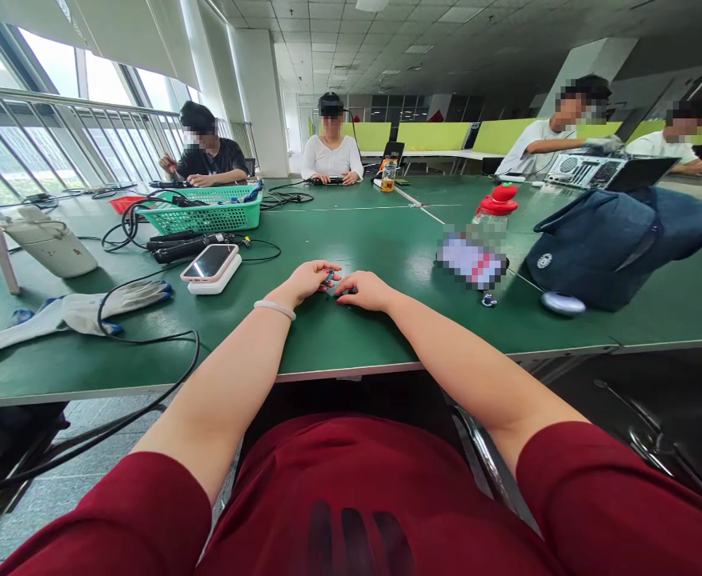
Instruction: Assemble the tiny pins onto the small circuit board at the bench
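Both hands meet over the green table (351,340) in front of me. Between the thumb and fingers of my left hand (311,280) is a small dark metallic piece (329,277), too small to name. My right hand (367,291) is curled close beside it, its fingertips at a small black piece (346,294) on or just above the tabletop. Whether the right fingers grip that piece or only touch it, I cannot make out. A pale band circles my left wrist.
Left lie a phone (211,262) on a white box, work gloves (104,308), a black cable, a green basket (206,210) and a tilted white flask (50,244). Right are a blurred phone (471,262), a red-lidded bottle (498,202) and a blue bag (615,248). Several people sit around the table.
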Demonstrator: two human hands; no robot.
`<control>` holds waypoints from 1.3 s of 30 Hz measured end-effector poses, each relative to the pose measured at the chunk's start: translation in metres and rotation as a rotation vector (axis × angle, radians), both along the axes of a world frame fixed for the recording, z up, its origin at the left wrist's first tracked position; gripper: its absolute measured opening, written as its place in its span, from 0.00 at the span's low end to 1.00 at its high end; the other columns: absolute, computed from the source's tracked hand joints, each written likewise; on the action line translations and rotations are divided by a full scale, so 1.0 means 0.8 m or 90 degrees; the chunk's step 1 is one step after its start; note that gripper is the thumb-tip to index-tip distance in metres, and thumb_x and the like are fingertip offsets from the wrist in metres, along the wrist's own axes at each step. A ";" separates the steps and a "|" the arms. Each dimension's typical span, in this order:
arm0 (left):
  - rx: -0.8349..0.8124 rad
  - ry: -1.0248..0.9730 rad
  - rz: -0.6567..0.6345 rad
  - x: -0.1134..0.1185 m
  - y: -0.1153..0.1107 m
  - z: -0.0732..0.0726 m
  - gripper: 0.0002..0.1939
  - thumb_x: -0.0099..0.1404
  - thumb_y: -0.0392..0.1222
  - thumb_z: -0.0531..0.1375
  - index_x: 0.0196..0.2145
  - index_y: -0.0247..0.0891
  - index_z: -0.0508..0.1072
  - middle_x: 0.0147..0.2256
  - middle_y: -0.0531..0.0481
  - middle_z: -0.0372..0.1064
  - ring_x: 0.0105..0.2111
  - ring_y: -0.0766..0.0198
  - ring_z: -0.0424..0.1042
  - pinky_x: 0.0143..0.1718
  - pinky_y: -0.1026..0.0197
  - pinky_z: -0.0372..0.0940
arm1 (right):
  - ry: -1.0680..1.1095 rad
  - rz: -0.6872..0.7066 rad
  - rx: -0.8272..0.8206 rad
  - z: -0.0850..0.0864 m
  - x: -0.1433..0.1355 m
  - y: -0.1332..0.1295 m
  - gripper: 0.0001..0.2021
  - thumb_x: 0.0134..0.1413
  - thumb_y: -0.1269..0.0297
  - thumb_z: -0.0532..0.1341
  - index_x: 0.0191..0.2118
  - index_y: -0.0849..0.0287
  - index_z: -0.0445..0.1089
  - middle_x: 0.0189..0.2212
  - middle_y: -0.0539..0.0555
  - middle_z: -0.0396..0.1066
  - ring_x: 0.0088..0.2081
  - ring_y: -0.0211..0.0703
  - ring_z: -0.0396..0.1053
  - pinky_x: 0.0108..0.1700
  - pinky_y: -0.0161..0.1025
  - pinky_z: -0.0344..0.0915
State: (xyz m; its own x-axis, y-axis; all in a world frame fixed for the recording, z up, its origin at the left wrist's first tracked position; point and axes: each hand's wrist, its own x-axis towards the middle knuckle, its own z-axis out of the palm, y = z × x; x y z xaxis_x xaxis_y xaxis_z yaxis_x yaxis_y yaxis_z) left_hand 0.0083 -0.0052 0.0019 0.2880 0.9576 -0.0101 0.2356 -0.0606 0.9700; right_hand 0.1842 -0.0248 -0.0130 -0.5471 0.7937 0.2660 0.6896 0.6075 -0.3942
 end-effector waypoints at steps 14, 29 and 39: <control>0.085 0.030 -0.037 -0.001 0.005 -0.006 0.10 0.62 0.30 0.56 0.40 0.32 0.75 0.27 0.50 0.72 0.22 0.72 0.66 0.30 0.66 0.63 | 0.136 -0.108 0.004 -0.004 0.000 0.003 0.06 0.53 0.68 0.62 0.36 0.58 0.75 0.30 0.50 0.74 0.31 0.35 0.67 0.38 0.33 0.61; 0.036 -0.027 -0.035 0.004 -0.004 -0.003 0.13 0.57 0.27 0.61 0.42 0.32 0.73 0.23 0.54 0.69 0.26 0.69 0.72 0.38 0.60 0.68 | 0.175 -0.184 0.029 0.001 0.001 0.001 0.07 0.55 0.64 0.59 0.32 0.58 0.75 0.28 0.50 0.74 0.31 0.37 0.67 0.37 0.34 0.61; -0.009 -0.082 -0.097 0.007 -0.008 0.000 0.16 0.53 0.24 0.63 0.40 0.31 0.72 0.30 0.49 0.74 0.29 0.67 0.75 0.43 0.56 0.70 | 0.138 -0.203 0.051 0.003 0.002 -0.004 0.13 0.58 0.57 0.56 0.29 0.59 0.72 0.24 0.50 0.70 0.28 0.37 0.62 0.31 0.34 0.54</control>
